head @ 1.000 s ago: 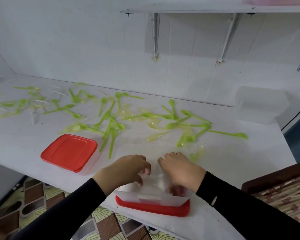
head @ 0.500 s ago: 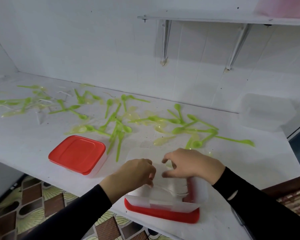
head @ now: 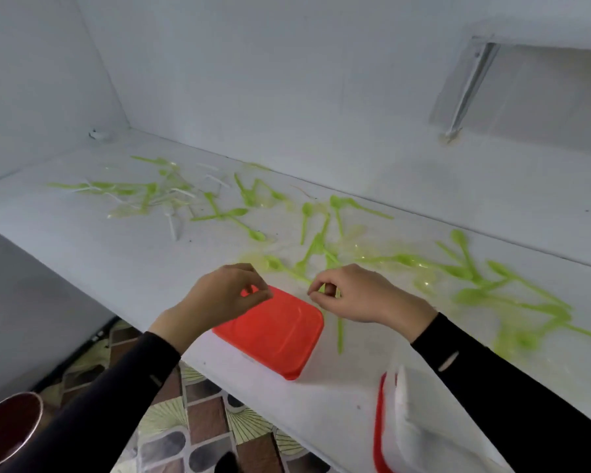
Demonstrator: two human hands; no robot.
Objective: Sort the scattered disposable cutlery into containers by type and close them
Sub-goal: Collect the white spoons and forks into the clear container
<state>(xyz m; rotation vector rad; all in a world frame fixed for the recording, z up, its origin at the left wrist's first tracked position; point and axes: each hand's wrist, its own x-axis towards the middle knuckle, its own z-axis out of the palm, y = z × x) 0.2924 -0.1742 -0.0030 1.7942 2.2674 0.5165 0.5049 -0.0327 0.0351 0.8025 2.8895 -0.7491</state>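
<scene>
Cutlery (head: 476, 297) thin, translucent, lime-green plastic.

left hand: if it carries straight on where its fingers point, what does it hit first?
Likely the red lid: the left hand has its fingertips aimed at the lid's far left corner. The gap above it is unclear.

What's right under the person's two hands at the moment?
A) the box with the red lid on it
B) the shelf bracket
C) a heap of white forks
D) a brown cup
A: the left hand and the right hand hover over the far edge of the red lid, and the green cutlery lies scattered beyond them.
</scene>
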